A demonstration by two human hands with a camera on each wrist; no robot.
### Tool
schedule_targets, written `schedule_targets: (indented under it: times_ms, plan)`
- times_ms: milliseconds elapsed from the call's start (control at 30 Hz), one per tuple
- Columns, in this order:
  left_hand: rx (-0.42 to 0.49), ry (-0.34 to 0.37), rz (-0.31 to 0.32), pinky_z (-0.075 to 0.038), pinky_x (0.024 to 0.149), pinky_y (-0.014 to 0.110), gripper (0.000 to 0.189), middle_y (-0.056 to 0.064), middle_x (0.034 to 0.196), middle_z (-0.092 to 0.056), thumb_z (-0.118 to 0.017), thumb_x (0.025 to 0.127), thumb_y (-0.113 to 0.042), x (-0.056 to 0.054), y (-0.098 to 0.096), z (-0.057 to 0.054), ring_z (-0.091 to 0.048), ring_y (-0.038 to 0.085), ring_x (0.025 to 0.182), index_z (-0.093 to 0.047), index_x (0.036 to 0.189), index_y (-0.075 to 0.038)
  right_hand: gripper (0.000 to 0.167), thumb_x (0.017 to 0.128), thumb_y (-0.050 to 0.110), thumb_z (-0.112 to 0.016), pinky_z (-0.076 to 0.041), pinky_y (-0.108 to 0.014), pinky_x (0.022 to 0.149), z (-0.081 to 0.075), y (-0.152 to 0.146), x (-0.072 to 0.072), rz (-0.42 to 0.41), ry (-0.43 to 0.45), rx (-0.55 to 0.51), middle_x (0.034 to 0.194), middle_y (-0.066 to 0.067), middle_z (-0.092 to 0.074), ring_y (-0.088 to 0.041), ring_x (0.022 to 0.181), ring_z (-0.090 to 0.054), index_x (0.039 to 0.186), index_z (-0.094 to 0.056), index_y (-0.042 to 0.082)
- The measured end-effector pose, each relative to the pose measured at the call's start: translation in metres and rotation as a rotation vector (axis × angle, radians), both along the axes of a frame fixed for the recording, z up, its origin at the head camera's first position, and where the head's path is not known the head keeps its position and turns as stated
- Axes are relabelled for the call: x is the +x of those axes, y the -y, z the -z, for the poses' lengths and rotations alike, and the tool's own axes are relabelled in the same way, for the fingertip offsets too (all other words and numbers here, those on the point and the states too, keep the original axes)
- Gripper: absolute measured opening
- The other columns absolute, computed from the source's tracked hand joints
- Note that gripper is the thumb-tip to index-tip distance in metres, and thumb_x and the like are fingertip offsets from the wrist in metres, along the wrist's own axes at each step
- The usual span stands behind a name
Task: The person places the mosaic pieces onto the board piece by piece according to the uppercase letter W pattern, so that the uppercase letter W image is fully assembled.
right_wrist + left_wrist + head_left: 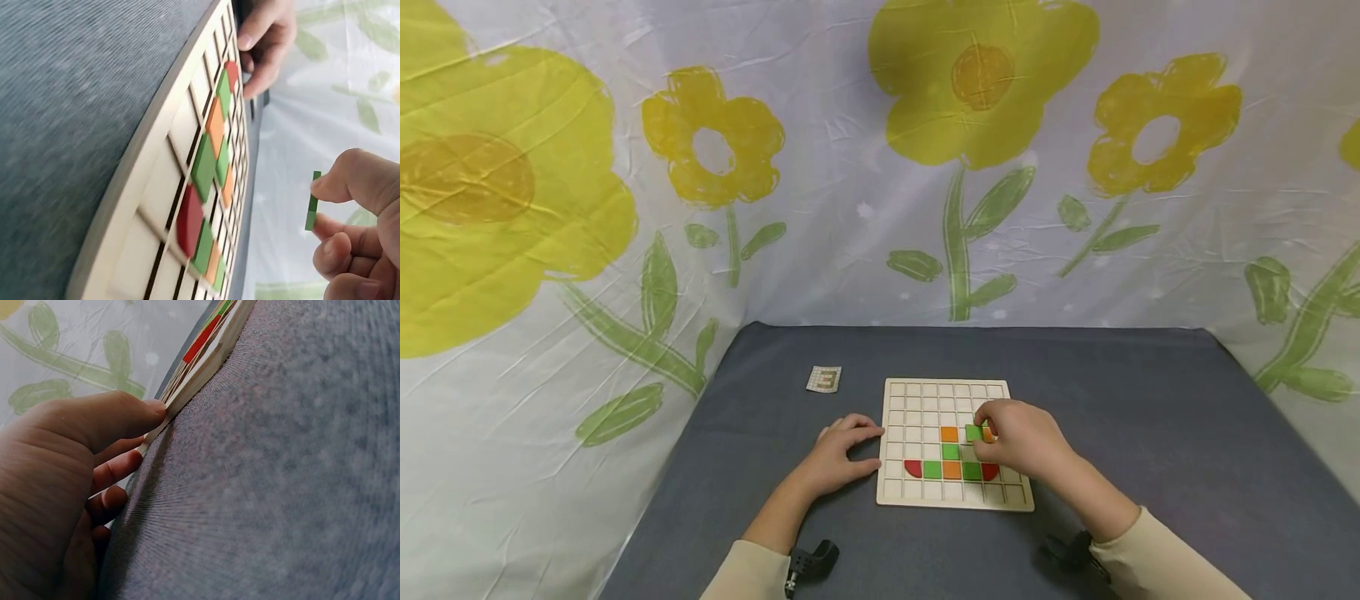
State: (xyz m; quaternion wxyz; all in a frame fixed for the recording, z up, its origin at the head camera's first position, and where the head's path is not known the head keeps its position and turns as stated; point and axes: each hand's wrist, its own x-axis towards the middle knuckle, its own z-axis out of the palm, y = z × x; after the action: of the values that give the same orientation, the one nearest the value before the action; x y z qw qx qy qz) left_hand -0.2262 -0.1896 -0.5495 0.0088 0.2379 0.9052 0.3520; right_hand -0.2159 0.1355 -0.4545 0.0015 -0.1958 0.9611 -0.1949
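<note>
A square wooden board (925, 492) with a grid of cells lies on the cloth. My right hand (1018, 435) is over its right side, pinching a thin green square tile (313, 201) between thumb and finger, raised off the board. Green, orange and red tiles sit in the cells; a near row holds a red rounded tile (913, 468) at its left end, then green, an orange tile (952, 470), green and red. At the board's left edge, my left hand (838, 454) rests with spread, relaxed fingers, its thumb touching the rim. My right hand hides some cells.
A small printed pattern card (824, 379) lies beyond the left hand, left of the board. Dark grey cloth (1120, 392) covers the table. Behind it hangs a white curtain (835, 250) with yellow flowers.
</note>
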Motion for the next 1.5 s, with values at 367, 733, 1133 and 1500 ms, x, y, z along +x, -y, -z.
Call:
schedule_targets:
  times_ms: [367,733,1133,1500]
  plan:
    - [0.003,0.000,0.004,-0.034,0.100,0.051,0.047,0.000,0.127,-0.058,-0.080,0.090,-0.025,0.000,0.000,0.002,-0.051,0.023,0.119,-0.070,0.135,-0.013,0.019,0.079,0.025,-0.081,-0.041,-0.030,0.049,0.001,0.032,-0.006,-0.097,-0.019,0.061,0.069,0.012,-0.054,-0.007,0.060,-0.047,0.095,-0.076,0.016]
    - [-0.002,-0.014,0.009,-0.035,0.098,0.051,0.046,0.001,0.127,-0.059,-0.080,0.090,-0.026,-0.001,0.002,0.001,-0.052,0.024,0.119,-0.070,0.134,-0.013,0.021,0.081,0.030,-0.084,-0.044,-0.034,0.052,0.001,0.064,-0.013,-0.143,0.023,0.103,0.071,0.011,-0.056,-0.010,0.062,-0.050,0.095,-0.077,0.016]
    - [-0.001,-0.020,0.014,-0.036,0.100,0.052,0.046,0.002,0.127,-0.059,-0.080,0.091,-0.024,0.000,0.001,-0.002,-0.053,0.024,0.120,-0.070,0.134,-0.012,0.022,0.082,0.034,-0.084,-0.050,-0.035,0.057,0.009,0.085,-0.025,-0.174,0.099,0.154,0.083,0.007,-0.068,-0.011,0.067,-0.057,0.094,-0.079,0.016]
    - [0.024,-0.041,0.029,-0.035,0.098,0.051,0.046,0.001,0.127,-0.059,-0.080,0.090,-0.023,0.001,0.001,-0.003,-0.053,0.025,0.120,-0.070,0.133,-0.011,0.015,0.080,0.031,-0.086,-0.052,-0.038,0.063,0.026,0.082,-0.037,-0.178,0.145,0.134,0.084,0.009,-0.069,-0.011,0.072,-0.060,0.088,-0.079,0.020]
